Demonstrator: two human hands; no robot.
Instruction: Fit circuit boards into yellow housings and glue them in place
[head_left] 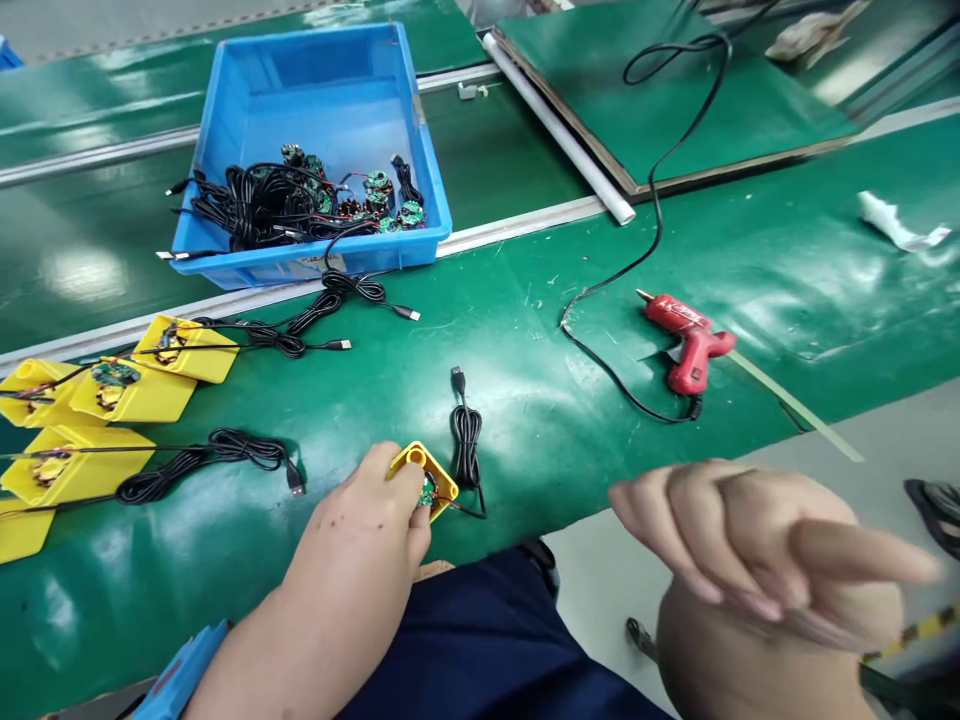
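Note:
My left hand [382, 500] grips a small yellow plastic housing [448, 488] near the front edge of the green bench. A green circuit board [427, 492] sits inside its open end, partly hidden by my fingers. From the housing, a thin lead runs to a bundled black USB cable [466, 445] lying just beyond it. Off to the right, past the bench edge, my right hand [757, 550] is raised with its fingers curled in and one digit pointing right. Nothing shows in it. A red hot glue gun [686, 340] with a long glue stick [795, 405] lies on the bench above that hand.
Several yellow housings [135, 395] with boards and cables lie at the left. At the back stands a blue bin [315, 90] of wired circuit boards. A white tube [559, 130] lies beside a green panel [720, 110]. The glue gun's black cord [656, 220] crosses the bench.

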